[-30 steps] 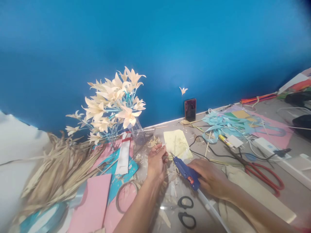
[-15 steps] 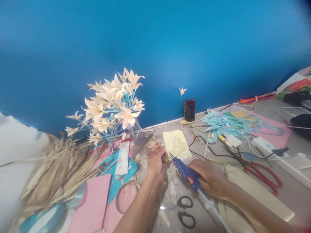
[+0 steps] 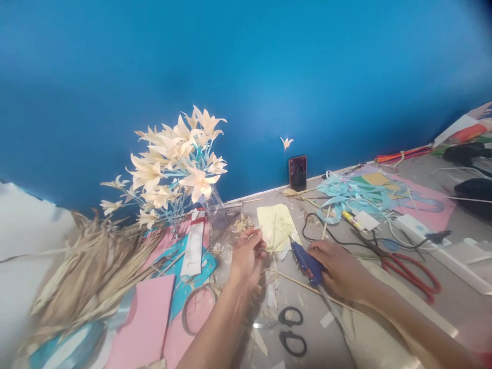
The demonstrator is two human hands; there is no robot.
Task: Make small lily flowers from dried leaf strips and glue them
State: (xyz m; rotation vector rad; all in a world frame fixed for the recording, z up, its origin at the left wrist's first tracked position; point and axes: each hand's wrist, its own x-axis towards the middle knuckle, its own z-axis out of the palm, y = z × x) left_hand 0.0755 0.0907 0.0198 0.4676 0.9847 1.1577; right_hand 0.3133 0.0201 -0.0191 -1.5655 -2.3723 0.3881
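My right hand (image 3: 338, 269) is closed round a blue glue gun (image 3: 305, 262), whose nozzle points up and left over the edge of a yellow paper sheet (image 3: 274, 218). To the left of it my left hand (image 3: 248, 256) is closed in a pinch with curled fingers. What it pinches is too small and hidden to make out. Pale petal pieces (image 3: 242, 223) lie just beyond its fingertips. A thin stick (image 3: 294, 280) lies between the hands, with black-handled scissors (image 3: 291, 330) nearer to me.
Cream flowers on blue stems (image 3: 172, 159) stand back left by dried husks (image 3: 92, 271). A roll of tape (image 3: 184, 310) and pink foam (image 3: 148, 323) lie left. Right are a phone (image 3: 298, 172), blue ribbons (image 3: 338, 189), red-handled scissors (image 3: 415, 277) and a power strip (image 3: 449, 256).
My right hand has moved the glue gun to the right, away from my left hand. The left hand stays almost in place. The thin stick between the hands now shows.
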